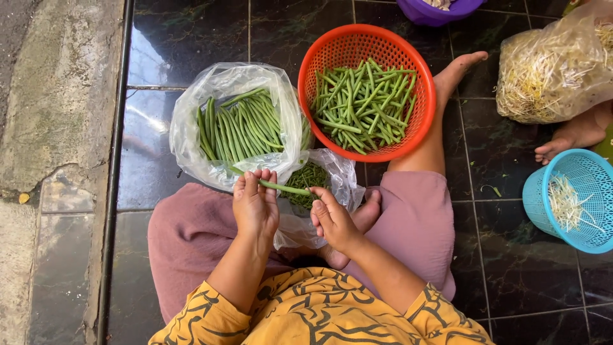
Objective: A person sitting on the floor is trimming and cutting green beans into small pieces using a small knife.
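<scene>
One long green bean (285, 188) is stretched between my hands. My left hand (255, 203) pinches its left end with the fingertips, and my right hand (332, 218) holds its right end. Just beyond my left hand lies a clear plastic bag (191, 128) holding several whole green beans (241, 128). Under the held bean, a smaller clear bag (338, 179) holds cut green bits (306, 181). An orange perforated basket (357, 41) with several trimmed beans (361, 105) stands beyond my right hand.
I sit cross-legged on a dark tiled floor (191, 38). A bag of bean sprouts (549, 70) and a blue basket (575, 172) with some sprouts lie at right, beside another person's foot (565, 140). A purple bowl (437, 9) is at the top; a concrete strip (51, 128) lies at left.
</scene>
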